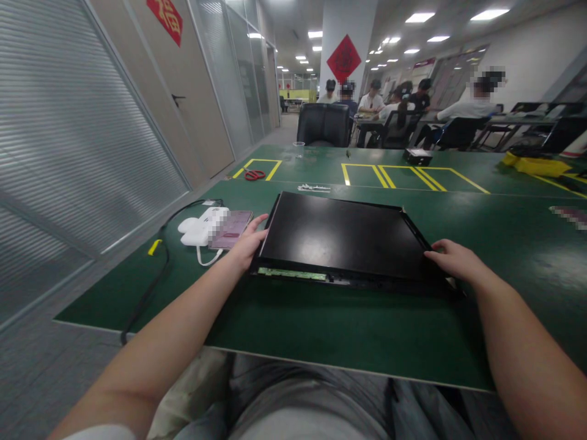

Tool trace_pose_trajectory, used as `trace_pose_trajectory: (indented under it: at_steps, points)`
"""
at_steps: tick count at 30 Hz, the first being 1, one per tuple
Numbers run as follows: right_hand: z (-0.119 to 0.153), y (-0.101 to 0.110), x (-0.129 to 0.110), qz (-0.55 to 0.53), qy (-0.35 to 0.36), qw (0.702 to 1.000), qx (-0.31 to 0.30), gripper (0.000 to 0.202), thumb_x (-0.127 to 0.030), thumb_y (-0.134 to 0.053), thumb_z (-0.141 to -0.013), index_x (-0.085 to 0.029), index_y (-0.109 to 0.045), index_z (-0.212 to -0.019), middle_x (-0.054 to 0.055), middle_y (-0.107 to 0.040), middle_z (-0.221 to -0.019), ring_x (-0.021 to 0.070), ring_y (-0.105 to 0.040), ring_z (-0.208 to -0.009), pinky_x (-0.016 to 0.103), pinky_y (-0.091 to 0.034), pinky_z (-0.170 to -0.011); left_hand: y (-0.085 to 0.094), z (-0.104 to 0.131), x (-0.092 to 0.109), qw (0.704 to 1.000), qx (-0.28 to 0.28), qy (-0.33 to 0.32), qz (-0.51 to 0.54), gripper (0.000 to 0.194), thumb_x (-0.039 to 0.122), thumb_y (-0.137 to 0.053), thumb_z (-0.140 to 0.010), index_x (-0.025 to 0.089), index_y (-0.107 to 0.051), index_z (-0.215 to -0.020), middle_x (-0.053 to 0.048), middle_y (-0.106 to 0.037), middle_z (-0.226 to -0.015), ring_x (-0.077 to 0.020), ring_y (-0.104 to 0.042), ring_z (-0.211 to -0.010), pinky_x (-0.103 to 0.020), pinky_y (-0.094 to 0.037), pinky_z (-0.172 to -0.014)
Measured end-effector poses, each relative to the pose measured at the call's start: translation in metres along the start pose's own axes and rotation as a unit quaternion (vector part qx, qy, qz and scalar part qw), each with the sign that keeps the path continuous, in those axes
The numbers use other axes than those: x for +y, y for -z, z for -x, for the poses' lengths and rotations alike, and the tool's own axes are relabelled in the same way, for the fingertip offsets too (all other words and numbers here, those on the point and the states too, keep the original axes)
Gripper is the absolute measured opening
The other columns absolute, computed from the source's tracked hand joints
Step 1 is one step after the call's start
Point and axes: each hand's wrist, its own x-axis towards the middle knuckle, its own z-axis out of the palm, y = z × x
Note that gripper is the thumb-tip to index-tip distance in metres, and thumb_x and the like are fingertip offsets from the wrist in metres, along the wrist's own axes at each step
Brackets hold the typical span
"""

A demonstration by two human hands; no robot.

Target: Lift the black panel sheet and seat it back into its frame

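A flat black display panel (343, 235) lies in a black frame on the green table, its dark face up. Along the frame's near edge a green circuit strip (292, 274) shows at the left. My left hand (251, 242) grips the panel's left edge, with some fingers hidden at its side. At the right edge, my right hand (452, 258) holds the panel near its front corner, thumb and fingers closed at the rim.
Left of the panel are a phone (236, 227), a white device (202, 227) and a black cable (160, 275). Beyond lie red-handled scissors (254, 175), a clear cup (299, 149), a small black box (417, 157) and a yellow item (534, 164). Several people sit behind.
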Motion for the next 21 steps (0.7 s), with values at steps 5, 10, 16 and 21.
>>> trace_pose_trajectory:
  at_steps: [5,10,16,21]
  points:
    - [-0.002,-0.001,0.001,-0.007,0.003,1.0,0.006,0.032,-0.039,-0.06,-0.096,-0.016,-0.068,-0.118,0.016,-0.076,-0.113,0.0324,-0.072,-0.109,0.037,-0.052,-0.087,0.004,-0.005,-0.005,0.999,-0.019,-0.035,-0.012,0.048,0.012,-0.082,-0.081,0.016,-0.075,-0.128,-0.003,-0.081,-0.078,-0.0165,-0.074,-0.061,-0.023,-0.056,-0.056]
    - [-0.001,-0.001,0.002,-0.017,0.001,1.0,0.004,0.029,-0.039,-0.061,-0.095,-0.018,-0.067,-0.114,0.015,-0.076,-0.109,0.0329,-0.072,-0.104,0.039,-0.053,-0.085,0.007,-0.008,-0.007,0.995,-0.064,-0.073,-0.013,0.037,0.014,-0.083,-0.075,0.016,-0.082,-0.112,-0.007,-0.085,-0.098,-0.0214,-0.079,-0.087,-0.024,-0.059,-0.068]
    - [0.001,0.0,0.002,-0.04,0.002,0.999,0.015,0.022,-0.04,-0.065,-0.092,-0.022,-0.066,-0.104,0.014,-0.076,-0.101,0.0319,-0.073,-0.097,0.038,-0.054,-0.081,0.005,-0.002,-0.004,0.991,-0.098,-0.086,0.013,0.035,0.023,-0.08,-0.074,0.016,-0.082,-0.108,-0.009,-0.083,-0.112,-0.0274,-0.076,-0.111,-0.031,-0.062,-0.086]
    - [0.001,0.002,0.002,-0.065,-0.004,0.997,0.029,0.028,-0.039,-0.066,-0.089,-0.021,-0.069,-0.11,0.01,-0.075,-0.09,0.0305,-0.073,-0.09,0.038,-0.053,-0.078,0.004,0.008,-0.002,0.986,-0.131,-0.103,-0.01,0.054,0.016,-0.089,-0.062,0.016,-0.08,-0.115,-0.012,-0.081,-0.119,-0.034,-0.072,-0.121,-0.039,-0.06,-0.099]
